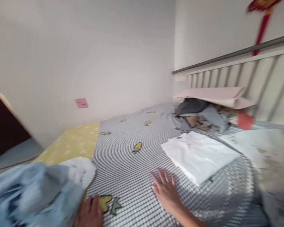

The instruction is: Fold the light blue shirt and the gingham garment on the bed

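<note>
My right hand (165, 188) lies flat on the black-and-white checked bed sheet (127, 157), fingers stretched out and holding nothing. A folded white garment (198, 154) rests just to its right. My left hand (88, 213) is at the bottom edge, against a bundle of light blue and white clothes (38, 192). Its fingers are hidden by the cloth and by blur.
A pile of grey clothes (201, 115) with pink folded sheets (215, 94) on top sits near the slatted headboard (251, 72). A yellow patterned cloth (73, 142) covers the bed's left edge by the wall. More pale fabric (262, 148) lies at the right.
</note>
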`<state>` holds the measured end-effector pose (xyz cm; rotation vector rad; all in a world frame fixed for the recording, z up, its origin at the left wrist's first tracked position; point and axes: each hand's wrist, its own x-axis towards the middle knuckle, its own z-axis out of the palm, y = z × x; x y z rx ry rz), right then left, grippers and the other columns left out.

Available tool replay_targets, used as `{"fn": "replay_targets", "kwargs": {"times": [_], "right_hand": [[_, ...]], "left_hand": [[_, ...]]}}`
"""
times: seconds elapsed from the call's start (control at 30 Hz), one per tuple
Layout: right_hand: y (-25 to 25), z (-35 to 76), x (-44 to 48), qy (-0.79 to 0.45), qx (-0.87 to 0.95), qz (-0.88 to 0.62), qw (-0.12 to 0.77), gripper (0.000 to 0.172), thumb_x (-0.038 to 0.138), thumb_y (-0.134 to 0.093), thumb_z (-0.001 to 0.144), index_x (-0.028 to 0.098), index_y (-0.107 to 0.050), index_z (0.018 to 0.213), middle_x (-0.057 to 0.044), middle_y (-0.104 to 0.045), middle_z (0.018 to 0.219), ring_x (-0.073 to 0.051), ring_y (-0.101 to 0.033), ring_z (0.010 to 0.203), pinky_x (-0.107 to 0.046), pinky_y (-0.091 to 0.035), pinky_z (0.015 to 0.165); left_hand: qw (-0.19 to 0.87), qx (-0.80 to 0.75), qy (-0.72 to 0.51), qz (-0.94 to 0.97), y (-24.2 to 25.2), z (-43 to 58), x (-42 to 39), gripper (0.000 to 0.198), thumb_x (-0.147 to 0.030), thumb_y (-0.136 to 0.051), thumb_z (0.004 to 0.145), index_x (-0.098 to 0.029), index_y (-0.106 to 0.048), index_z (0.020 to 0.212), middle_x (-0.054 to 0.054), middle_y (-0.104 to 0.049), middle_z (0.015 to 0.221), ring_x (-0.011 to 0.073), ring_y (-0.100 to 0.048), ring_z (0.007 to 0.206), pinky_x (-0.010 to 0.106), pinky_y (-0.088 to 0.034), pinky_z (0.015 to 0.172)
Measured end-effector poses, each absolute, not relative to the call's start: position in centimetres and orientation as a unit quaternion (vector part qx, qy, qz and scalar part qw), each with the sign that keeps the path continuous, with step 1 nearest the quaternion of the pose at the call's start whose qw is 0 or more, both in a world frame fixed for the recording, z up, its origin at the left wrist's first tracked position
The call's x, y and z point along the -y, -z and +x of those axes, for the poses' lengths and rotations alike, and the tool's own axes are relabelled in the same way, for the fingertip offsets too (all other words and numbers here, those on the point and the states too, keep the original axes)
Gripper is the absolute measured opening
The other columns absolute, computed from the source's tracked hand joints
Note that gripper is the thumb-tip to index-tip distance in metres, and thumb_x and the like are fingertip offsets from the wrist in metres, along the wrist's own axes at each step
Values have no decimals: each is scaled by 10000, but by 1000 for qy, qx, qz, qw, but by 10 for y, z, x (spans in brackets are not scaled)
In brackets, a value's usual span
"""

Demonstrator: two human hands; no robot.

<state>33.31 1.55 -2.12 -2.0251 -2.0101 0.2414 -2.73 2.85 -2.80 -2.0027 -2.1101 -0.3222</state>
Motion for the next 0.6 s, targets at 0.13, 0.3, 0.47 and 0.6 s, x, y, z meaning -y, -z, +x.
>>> {"fn": "replay_targets", "kwargs": {"times": [0.13, 0.3, 0.47, 0.6], "right_hand": [[43, 323, -17, -14, 731, -665, 153, 595, 560, -317, 1041, 398, -409, 1606, -18, -328, 1696, -386, -289, 1567, -700, -191, 1244], [64, 336, -22, 26, 731, -666, 145, 655, 588, -251, 1012, 361, -461, 1589, -37, -408, 1674, -368, -364, 1539, -687, -225, 1233], [66, 344, -21, 35, 737, -657, 156, 682, 587, -273, 989, 314, -507, 1569, -72, -476, 1636, -382, -410, 1506, -688, -280, 1198], [72, 348, -22, 43, 736, -648, 192, 698, 609, -308, 956, 298, -570, 1524, -94, -546, 1579, -402, -473, 1449, -685, -322, 1160]], "left_hand": [[79, 760, 86, -640, 3, -4, -8, 550, -122, -365, 938, -157, -620, 1425, 205, -581, 1531, 348, -540, 1431, 557, -440, 1154], [71, 772, 117, -621, 7, 5, -5, 509, -193, -366, 1003, -195, -587, 1462, 128, -570, 1566, 272, -496, 1470, 473, -395, 1217], [81, 765, 161, -618, 19, 7, 5, 486, -223, -366, 1033, -186, -580, 1469, 138, -572, 1562, 269, -485, 1479, 503, -388, 1229], [108, 761, 182, -613, 25, 11, 13, 471, -239, -392, 1034, -167, -595, 1453, 163, -598, 1527, 289, -521, 1448, 539, -411, 1216]]}}
